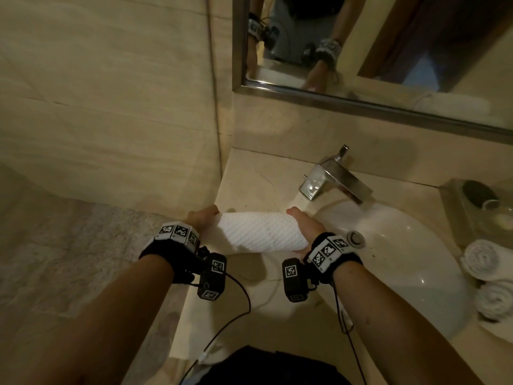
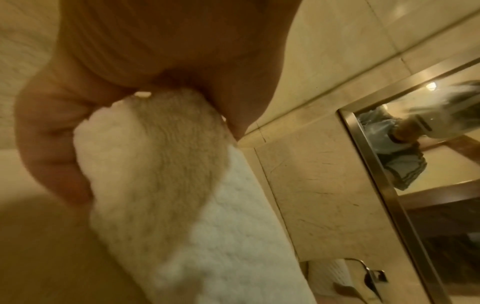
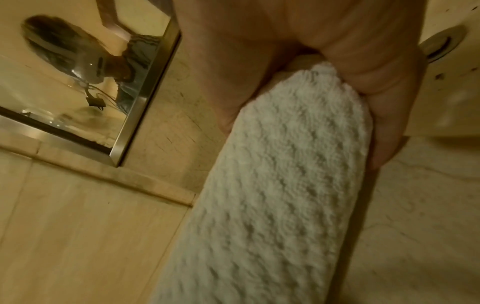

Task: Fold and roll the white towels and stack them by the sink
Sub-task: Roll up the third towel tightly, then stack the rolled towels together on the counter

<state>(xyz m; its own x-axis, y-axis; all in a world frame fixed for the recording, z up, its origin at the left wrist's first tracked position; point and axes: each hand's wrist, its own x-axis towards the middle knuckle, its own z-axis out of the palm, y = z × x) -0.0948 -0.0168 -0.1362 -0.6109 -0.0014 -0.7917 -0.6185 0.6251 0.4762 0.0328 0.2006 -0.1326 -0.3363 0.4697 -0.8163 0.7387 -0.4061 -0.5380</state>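
A rolled towel spans between both hands' fingers, the faucet beyond them, two rolled towels far right.

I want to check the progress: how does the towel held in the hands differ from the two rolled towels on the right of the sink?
The held towel is gripped at each end by the left hand and right hand, left of the basin; the two rolled towels lie untouched at the sink's right. The held towel shows its long side; the two rolled towels show spiral ends. All are white and rolled.
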